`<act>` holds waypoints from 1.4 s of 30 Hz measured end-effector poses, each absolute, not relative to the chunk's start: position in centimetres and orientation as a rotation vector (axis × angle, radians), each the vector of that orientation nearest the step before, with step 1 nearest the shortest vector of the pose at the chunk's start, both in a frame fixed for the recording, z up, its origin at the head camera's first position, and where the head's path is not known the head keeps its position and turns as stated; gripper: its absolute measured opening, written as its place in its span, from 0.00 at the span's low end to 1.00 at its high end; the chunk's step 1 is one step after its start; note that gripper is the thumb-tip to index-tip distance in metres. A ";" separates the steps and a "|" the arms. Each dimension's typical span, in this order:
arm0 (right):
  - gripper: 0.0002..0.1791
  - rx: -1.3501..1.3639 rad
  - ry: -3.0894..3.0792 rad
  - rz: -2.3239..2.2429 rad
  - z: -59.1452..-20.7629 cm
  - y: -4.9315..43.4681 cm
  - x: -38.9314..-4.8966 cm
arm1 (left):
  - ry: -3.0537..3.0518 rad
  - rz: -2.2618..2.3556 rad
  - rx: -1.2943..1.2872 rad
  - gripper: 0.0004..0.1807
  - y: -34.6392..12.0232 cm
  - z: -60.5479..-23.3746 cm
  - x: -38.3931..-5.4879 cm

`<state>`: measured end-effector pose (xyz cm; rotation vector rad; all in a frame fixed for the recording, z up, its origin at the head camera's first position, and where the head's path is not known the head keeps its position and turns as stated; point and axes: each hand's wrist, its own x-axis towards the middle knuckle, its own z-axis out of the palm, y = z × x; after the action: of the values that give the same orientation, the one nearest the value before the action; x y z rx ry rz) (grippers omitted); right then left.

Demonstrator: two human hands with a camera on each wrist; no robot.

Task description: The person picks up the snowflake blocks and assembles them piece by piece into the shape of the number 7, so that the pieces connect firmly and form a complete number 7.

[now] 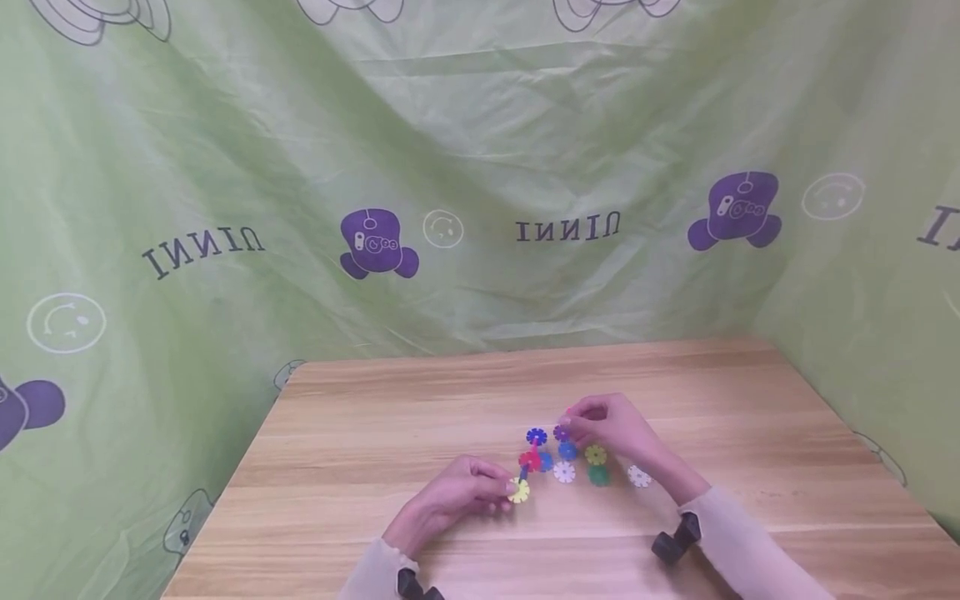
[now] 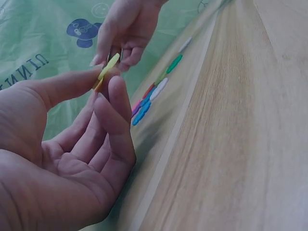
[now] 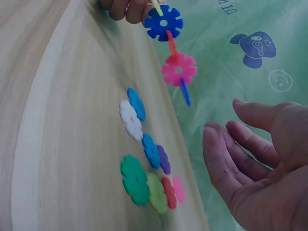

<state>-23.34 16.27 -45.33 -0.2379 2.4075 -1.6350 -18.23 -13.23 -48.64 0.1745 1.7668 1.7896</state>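
My left hand [image 1: 468, 487] pinches a yellow notched disc [image 1: 519, 490] between thumb and fingertips. From it a chain of interlocked snowflake discs stretches away above the table; the right wrist view shows a blue disc [image 3: 163, 23], a red disc [image 3: 172, 43], a pink disc [image 3: 179, 70] and, at the far end, a blue disc [image 3: 186, 92] seen edge-on. An orange edge [image 2: 97, 85] shows at the left fingertips. Beyond the chain's end, my right hand [image 3: 257, 149] has its fingers loosely bent, thumb apart, and nothing between them.
Loose discs lie on the wooden table [image 1: 360, 408] below the right hand, among them green [image 3: 134, 180], white [image 3: 131, 120], purple [image 3: 163, 159] and yellow-green [image 3: 157, 193]. Another white disc [image 1: 639, 476] lies by the right forearm. A green printed cloth [image 1: 465, 125] hangs behind the table.
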 end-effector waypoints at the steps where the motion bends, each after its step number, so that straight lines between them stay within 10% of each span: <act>1: 0.16 -0.244 2.423 -1.623 -45.2 16.7 -23.3 | 1.780 1.793 0.167 0.13 -13.3 -48.6 -18.2; 42: 0.17 -0.369 2.750 -0.932 -45.8 23.7 -19.5 | 1.884 1.947 -0.054 0.14 -13.9 -47.7 -19.5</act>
<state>-19.47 23.71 -45.77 -0.3689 2.7499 -0.9318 -19.50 -13.92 -47.71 -0.0538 1.8839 1.9467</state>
